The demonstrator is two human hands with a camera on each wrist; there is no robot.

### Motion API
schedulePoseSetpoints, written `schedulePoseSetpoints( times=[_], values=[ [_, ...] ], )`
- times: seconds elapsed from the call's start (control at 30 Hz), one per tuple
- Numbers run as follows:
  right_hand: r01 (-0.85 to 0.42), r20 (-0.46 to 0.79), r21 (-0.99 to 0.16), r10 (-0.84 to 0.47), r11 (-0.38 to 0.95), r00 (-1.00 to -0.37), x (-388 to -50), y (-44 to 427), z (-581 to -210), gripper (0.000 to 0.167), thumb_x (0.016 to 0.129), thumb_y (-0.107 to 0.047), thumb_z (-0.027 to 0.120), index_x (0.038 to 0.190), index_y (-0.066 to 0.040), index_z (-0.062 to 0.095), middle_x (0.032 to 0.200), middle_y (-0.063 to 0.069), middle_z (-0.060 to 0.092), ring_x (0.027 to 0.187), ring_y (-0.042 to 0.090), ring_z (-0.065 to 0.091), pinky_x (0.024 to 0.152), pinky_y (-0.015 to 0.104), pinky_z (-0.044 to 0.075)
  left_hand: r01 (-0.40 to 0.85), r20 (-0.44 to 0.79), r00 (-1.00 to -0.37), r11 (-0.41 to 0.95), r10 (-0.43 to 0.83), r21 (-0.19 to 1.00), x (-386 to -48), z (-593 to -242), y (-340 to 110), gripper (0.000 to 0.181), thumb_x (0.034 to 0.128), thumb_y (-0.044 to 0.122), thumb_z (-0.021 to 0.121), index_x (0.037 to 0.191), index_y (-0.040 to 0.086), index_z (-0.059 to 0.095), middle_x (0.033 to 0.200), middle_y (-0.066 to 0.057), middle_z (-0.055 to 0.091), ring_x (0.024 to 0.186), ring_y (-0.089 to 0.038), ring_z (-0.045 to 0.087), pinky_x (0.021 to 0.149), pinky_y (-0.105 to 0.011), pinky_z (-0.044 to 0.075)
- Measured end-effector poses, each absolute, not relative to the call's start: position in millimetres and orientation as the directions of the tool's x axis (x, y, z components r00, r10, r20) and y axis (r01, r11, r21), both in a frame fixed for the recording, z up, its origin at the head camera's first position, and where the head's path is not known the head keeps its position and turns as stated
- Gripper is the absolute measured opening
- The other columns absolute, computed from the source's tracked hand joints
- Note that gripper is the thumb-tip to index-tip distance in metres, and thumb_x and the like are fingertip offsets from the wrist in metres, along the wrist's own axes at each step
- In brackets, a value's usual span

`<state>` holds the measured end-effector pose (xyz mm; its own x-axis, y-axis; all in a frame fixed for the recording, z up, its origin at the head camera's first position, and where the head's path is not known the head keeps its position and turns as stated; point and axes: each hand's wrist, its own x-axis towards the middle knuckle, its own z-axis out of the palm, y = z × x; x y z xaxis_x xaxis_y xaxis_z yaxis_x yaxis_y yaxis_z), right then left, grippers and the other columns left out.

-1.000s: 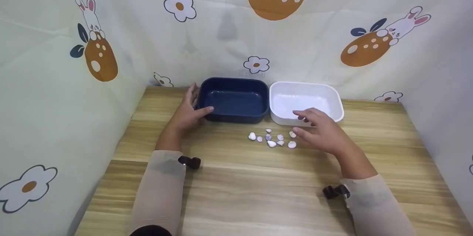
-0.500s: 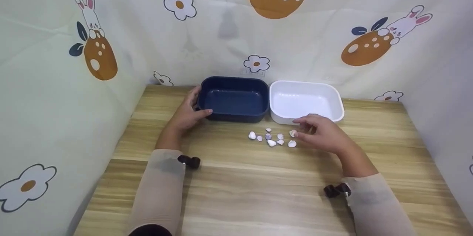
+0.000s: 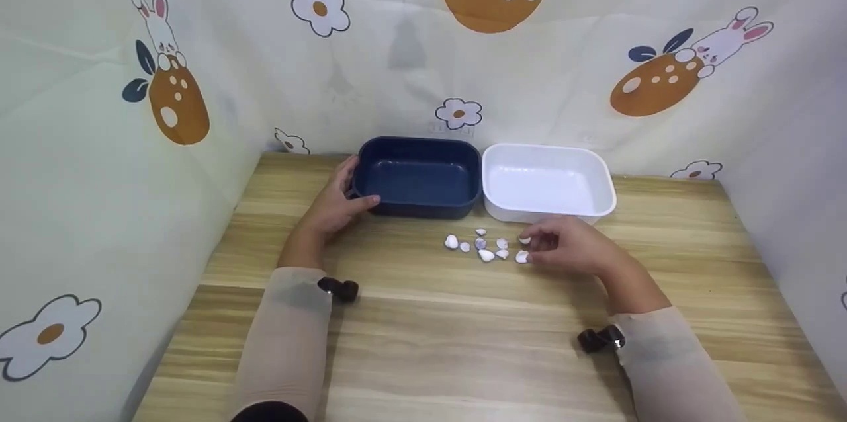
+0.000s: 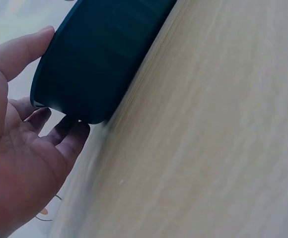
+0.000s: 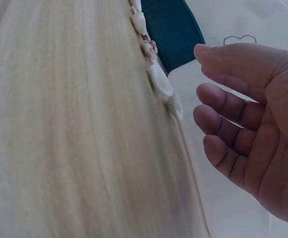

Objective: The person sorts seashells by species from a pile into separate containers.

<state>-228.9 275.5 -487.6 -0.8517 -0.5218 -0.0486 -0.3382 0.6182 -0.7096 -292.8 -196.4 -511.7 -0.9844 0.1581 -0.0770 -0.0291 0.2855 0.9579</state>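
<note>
My left hand [image 3: 334, 204] holds the left end of a dark blue rectangular container [image 3: 423, 209]. In the left wrist view, the thumb touches the rim of the container [image 4: 89, 64], and the fingers bend round its end. My right hand [image 3: 572, 247] hovers at the right end of a small group of whitish seashells [image 3: 486, 255] on the table. Its fingers are loosely bent around a gap, with nothing between them in the right wrist view. The fingertips partly cover the two rightmost shells in the head view. Several seashells [image 5: 159, 79] lie in a row beyond the hand.
A white rectangular container [image 3: 549, 177] stands beside the blue one, near the back edge of the wooden table [image 3: 423, 342]. Nothing lies inside either container. A printed cloth [image 3: 370, 78] hangs behind and at both sides.
My right hand has come down and nearer, from over the white container's front to the rightmost shells, its fingers bending more. My left fingers have closed in on the blue container's end.
</note>
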Motion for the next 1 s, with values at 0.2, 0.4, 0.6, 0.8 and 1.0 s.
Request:
schedulePoseSetpoints(
  times=[0.2, 0.4, 0.6, 0.8, 1.0],
  values=[
    [-0.37, -0.054, -0.689, -0.554, 0.623, -0.831, -232.2, 277.3, -496.3, 0.033, 0.085, -0.013, 0.089, 0.116, -0.01, 0.081, 0.099, 0.004, 0.079, 0.091, 0.013, 0.07, 0.081, 0.022, 0.058, -0.034, -0.074, -0.984, 0.243, 0.159, 0.969, -289.7, -511.3, -195.5, 0.106, 0.0897, 0.025, 0.087, 0.172, 0.025, 0.021, 0.179, -0.007, 0.024, 0.166, -0.032, 0.021, 0.137, -0.05, 0.019],
    [-0.386, -0.063, -0.675, -0.571, 0.628, -0.818, -234.5, 278.0, -502.1, 0.03, 0.085, -0.016, 0.09, 0.114, -0.014, 0.083, 0.095, 0.001, 0.077, 0.089, 0.014, 0.067, 0.079, 0.022, 0.056, -0.041, -0.076, -0.985, 0.217, 0.157, 0.975, -288.4, -510.5, -195.3, 0.105, 0.0897, 0.023, 0.088, 0.172, 0.026, 0.022, 0.179, -0.007, 0.026, 0.166, -0.032, 0.022, 0.137, -0.049, 0.019],
    [-0.399, -0.059, -0.671, -0.582, 0.625, -0.811, -235.1, 278.0, -505.4, 0.029, 0.085, -0.014, 0.089, 0.113, -0.014, 0.083, 0.093, 0.002, 0.076, 0.087, 0.012, 0.066, 0.077, 0.021, 0.055, -0.023, -0.058, -0.985, 0.207, 0.162, 0.978, -289.7, -511.9, -194.8, 0.104, 0.0906, 0.021, 0.086, 0.172, 0.022, 0.022, 0.178, -0.009, 0.028, 0.166, -0.031, 0.022, 0.138, -0.047, 0.017],
    [-0.436, -0.042, -0.628, -0.587, 0.645, -0.808, -234.7, 276.3, -507.5, 0.025, 0.086, -0.013, 0.087, 0.11, -0.017, 0.084, 0.092, -0.001, 0.076, 0.087, 0.01, 0.065, 0.078, 0.021, 0.054, -0.018, -0.051, -0.986, 0.209, 0.158, 0.978, -290.7, -513.2, -195.1, 0.105, 0.0892, 0.02, 0.088, 0.172, 0.021, 0.023, 0.177, -0.008, 0.032, 0.166, -0.03, 0.025, 0.137, -0.047, 0.019],
    [-0.459, -0.035, -0.601, -0.595, 0.655, -0.803, -233.7, 274.5, -506.5, 0.024, 0.087, -0.011, 0.086, 0.11, -0.017, 0.084, 0.092, -0.002, 0.077, 0.087, 0.01, 0.065, 0.078, 0.023, 0.054, -0.021, -0.052, -0.986, 0.197, 0.156, 0.98, -292.0, -515.4, -194.9, 0.106, 0.0879, 0.019, 0.089, 0.172, 0.021, 0.024, 0.176, -0.01, 0.032, 0.165, -0.031, 0.028, 0.136, -0.046, 0.023]
  ],
)
